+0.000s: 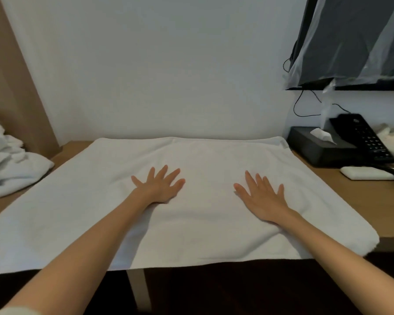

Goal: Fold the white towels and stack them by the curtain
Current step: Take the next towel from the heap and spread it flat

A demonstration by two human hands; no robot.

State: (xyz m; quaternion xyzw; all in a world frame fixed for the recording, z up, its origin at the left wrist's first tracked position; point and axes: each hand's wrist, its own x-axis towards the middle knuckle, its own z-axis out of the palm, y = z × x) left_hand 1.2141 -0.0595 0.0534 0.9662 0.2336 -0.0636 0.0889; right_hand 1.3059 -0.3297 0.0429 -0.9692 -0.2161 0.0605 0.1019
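A large white towel [205, 155] lies spread flat over the wooden desk [341, 185], its near edge hanging over the desk's front. My left hand [162, 186] lies flat on the towel left of centre, fingers spread. My right hand [263, 196] lies flat on it right of centre, fingers spread as well. A heap of white towels [7, 160] sits at the far left of the desk, beside the tan curtain [11, 87].
A black tissue box [316, 148] and a black telephone [364, 137] stand at the right rear. A small white bar [366, 173] lies in front of them. A plastic-covered dark screen [355, 42] hangs on the wall above. The white wall runs behind the desk.
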